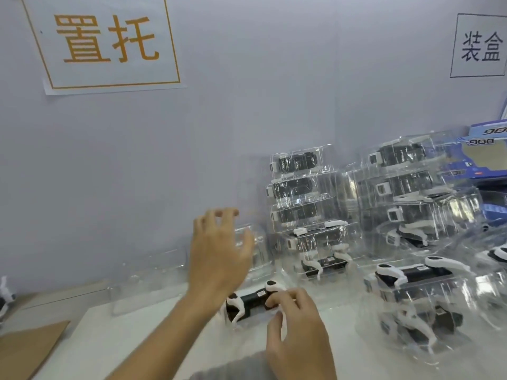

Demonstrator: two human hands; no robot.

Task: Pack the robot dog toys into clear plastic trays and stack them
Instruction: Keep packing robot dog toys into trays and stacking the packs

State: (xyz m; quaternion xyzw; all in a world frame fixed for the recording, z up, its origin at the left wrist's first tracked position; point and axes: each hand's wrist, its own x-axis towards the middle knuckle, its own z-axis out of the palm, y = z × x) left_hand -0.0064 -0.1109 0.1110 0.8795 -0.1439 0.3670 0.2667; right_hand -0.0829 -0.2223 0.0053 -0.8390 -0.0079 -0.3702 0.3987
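A black-and-white robot dog toy [251, 298] lies on its side in a clear plastic tray on the white table. My right hand [297, 329] grips its rear end, fingers curled over the white leg. My left hand [219, 253] hovers above and behind it with fingers spread, in front of an empty clear tray [253, 242]. Two tall stacks of packed clear trays [304, 204] [411, 193] stand at the back right. More packed trays [414, 303] lie at the near right.
Empty clear trays [148, 278] lie at the back left by the grey wall. Brown cardboard [24, 349] sits at the near left. Blue toy boxes [485, 157] stand at the far right. Another toy dog [4, 297] peeks in at the left edge.
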